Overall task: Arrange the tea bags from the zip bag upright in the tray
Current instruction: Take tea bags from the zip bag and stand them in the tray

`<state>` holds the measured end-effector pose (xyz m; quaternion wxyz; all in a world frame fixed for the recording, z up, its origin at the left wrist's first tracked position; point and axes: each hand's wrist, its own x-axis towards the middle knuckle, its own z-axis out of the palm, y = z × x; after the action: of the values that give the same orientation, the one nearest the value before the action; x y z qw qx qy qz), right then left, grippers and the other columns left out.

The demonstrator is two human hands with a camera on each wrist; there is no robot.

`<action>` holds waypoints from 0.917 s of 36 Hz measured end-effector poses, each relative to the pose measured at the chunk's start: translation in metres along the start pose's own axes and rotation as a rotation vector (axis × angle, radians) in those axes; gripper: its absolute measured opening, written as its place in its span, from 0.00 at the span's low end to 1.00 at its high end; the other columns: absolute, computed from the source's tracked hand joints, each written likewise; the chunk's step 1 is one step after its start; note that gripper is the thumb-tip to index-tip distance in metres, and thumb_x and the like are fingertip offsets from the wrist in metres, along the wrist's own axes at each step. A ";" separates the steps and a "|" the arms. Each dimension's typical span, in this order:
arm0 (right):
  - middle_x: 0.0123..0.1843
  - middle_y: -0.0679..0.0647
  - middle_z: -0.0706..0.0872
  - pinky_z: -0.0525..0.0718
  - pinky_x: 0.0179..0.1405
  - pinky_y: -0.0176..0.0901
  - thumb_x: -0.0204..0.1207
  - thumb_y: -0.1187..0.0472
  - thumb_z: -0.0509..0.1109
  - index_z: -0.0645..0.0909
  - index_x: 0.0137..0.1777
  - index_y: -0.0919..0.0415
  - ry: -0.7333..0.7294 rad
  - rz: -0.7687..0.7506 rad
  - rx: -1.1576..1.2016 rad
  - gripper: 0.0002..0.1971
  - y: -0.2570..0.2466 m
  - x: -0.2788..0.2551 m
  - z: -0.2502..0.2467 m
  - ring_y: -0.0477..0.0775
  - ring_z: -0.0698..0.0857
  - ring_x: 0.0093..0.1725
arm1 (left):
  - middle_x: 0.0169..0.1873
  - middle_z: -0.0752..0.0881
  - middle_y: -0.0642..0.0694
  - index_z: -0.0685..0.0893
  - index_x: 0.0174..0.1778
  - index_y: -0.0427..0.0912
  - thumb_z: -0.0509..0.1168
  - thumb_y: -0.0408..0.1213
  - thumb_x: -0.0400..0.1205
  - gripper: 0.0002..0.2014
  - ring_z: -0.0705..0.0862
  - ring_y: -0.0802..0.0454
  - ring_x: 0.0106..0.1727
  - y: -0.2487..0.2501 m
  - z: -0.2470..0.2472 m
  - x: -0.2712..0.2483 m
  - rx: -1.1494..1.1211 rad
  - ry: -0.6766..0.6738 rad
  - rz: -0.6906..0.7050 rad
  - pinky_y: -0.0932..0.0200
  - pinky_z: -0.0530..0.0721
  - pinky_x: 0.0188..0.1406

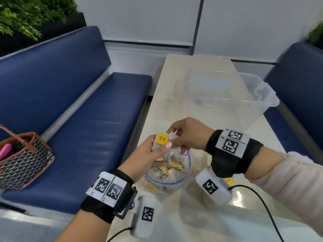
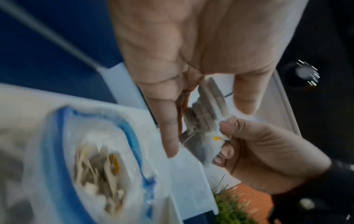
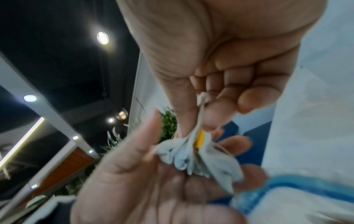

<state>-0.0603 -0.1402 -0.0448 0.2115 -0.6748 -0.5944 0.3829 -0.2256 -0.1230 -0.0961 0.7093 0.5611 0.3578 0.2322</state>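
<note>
My left hand (image 1: pixel 161 143) holds a small bunch of white tea bags (image 1: pixel 158 145) with a yellow "RELAX" tag (image 1: pixel 163 138) just above the open zip bag (image 1: pixel 167 179). My right hand (image 1: pixel 176 137) pinches the top of that bunch between thumb and forefinger. The zip bag has a blue rim, stands on the table's near part and holds several more tea bags. In the left wrist view my left hand (image 2: pixel 206 115) curls round the tea bags (image 2: pixel 208 103). In the right wrist view my right hand (image 3: pixel 199 116) pinches the tea bags (image 3: pixel 184 154). The clear plastic tray (image 1: pixel 258 102) sits farther back on the table.
The pale table (image 1: pixel 174 84) is narrow, with blue benches (image 1: pixel 87 119) on both sides. A patterned handbag (image 1: pixel 22 159) sits on the left bench. A yellow tag (image 1: pixel 229 180) lies on the table under my right wrist. Black cables trail from both wrist cameras.
</note>
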 end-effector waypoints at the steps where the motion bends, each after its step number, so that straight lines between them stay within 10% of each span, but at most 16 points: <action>1: 0.34 0.59 0.86 0.80 0.26 0.33 0.70 0.62 0.78 0.85 0.46 0.57 0.001 -0.004 0.027 0.07 -0.003 -0.001 -0.001 0.43 0.82 0.20 | 0.62 0.84 0.39 0.76 0.66 0.43 0.69 0.50 0.72 0.27 0.85 0.43 0.59 0.001 0.003 -0.001 -0.100 -0.031 -0.024 0.53 0.87 0.53; 13: 0.35 0.55 0.87 0.78 0.26 0.34 0.77 0.49 0.70 0.80 0.48 0.61 0.160 0.003 0.307 0.14 -0.005 -0.017 -0.009 0.46 0.82 0.21 | 0.59 0.86 0.36 0.77 0.68 0.32 0.60 0.39 0.80 0.21 0.87 0.42 0.58 0.000 0.017 0.001 -0.479 -0.016 -0.004 0.56 0.87 0.55; 20: 0.36 0.52 0.84 0.81 0.31 0.42 0.58 0.64 0.84 0.78 0.45 0.56 0.132 0.005 0.192 0.20 0.004 -0.025 -0.006 0.46 0.80 0.26 | 0.58 0.85 0.31 0.76 0.67 0.26 0.61 0.37 0.78 0.23 0.87 0.43 0.56 0.002 0.027 0.006 -0.538 -0.003 0.026 0.56 0.86 0.55; 33: 0.39 0.56 0.86 0.82 0.27 0.31 0.66 0.77 0.76 0.83 0.46 0.62 0.081 0.001 0.339 0.13 0.024 -0.032 -0.023 0.42 0.82 0.26 | 0.58 0.86 0.34 0.75 0.69 0.31 0.60 0.36 0.78 0.24 0.87 0.40 0.57 0.003 0.031 0.010 -0.648 -0.056 0.056 0.51 0.89 0.46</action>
<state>-0.0276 -0.1718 -0.0402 0.3456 -0.6447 -0.5118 0.4505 -0.1951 -0.1346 -0.0921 0.8540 0.3219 0.2298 0.3381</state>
